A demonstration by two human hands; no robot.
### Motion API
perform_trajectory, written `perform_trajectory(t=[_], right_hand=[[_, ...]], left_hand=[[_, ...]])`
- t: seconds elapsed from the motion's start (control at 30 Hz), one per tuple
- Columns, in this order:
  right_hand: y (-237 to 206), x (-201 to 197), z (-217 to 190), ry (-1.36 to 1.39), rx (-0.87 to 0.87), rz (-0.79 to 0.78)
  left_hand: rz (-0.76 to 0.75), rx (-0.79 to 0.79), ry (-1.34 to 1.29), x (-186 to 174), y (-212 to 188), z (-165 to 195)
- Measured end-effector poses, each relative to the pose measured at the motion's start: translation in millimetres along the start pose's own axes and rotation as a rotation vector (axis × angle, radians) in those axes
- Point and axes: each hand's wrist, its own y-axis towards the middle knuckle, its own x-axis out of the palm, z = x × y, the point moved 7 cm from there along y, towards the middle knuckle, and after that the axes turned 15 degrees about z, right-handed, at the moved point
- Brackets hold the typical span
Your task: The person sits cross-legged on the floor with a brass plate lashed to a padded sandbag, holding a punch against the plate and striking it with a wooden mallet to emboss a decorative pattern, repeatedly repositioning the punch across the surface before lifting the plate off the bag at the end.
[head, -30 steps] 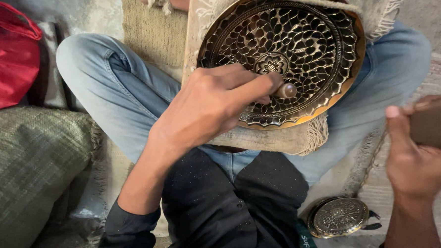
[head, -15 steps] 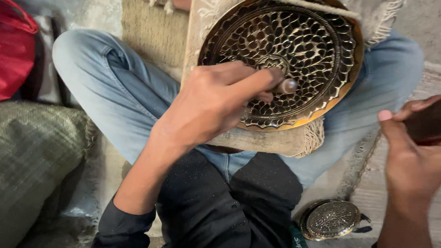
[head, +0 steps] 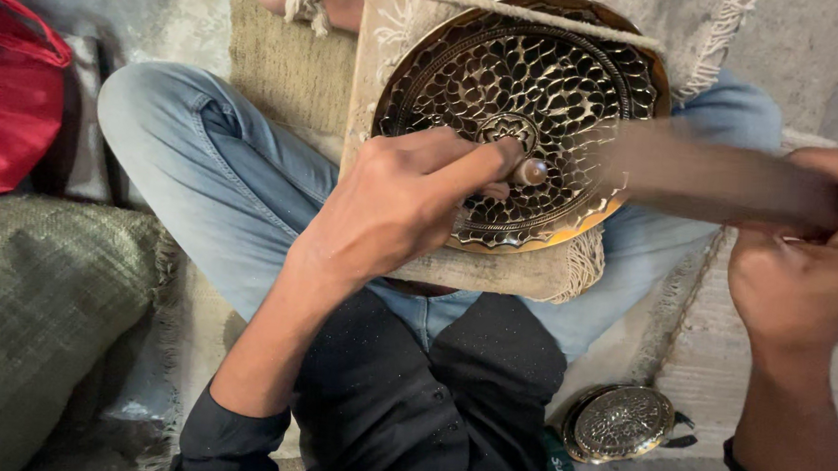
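Brass plate (head: 538,90), round and pierced with a dense leaf pattern, rests on a fringed cloth pad (head: 493,267) in the lap of a person seated cross-legged in blue jeans (head: 205,179), filling the upper centre of the frame; its top edge is cut off by the frame. A cord (head: 532,14) crosses its upper rim. The left hand (head: 401,206), at centre, is closed around a small punch tool (head: 531,171), whose rounded head alone shows past the forefinger; its tip and where it meets the plate are hidden under the fingers. The right hand (head: 804,271), at the right edge, grips the handle of a wooden mallet (head: 713,182), which reaches toward the punch, so smeared by motion blur that its head cannot be made out. The two hands are well apart. At lower right, a smaller engraved metal disc (head: 618,423) lies on the floor, partly hidden behind the dark shirt. A red bag (head: 15,95) at upper left is cut off by the frame, above a green woven cushion (head: 39,313).
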Motion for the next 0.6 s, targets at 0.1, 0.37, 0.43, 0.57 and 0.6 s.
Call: perform_trajectory(t=[0.1, 0.37, 0.43, 0.57, 0.6], right_hand=[[0, 3, -10, 0.035, -0.016, 0.004], [3, 7, -6, -0.011, -0.001, 0.019], [4, 8, -6, -0.048, -0.03, 0.022], [7, 10, -12, -0.083, -0.033, 0.048], [9, 10, -16, -0.093, -0.055, 0.045]], left_hand=[[0.004, -0.012, -0.036, 2, 0, -1], [-0.001, -0.001, -0.027, 1, 4, 0], [0.007, 0.006, -0.038, 1, 6, 1], [-0.013, -0.014, -0.004, 4, 4, -1], [-0.022, -0.008, 0.006, 4, 3, -1]])
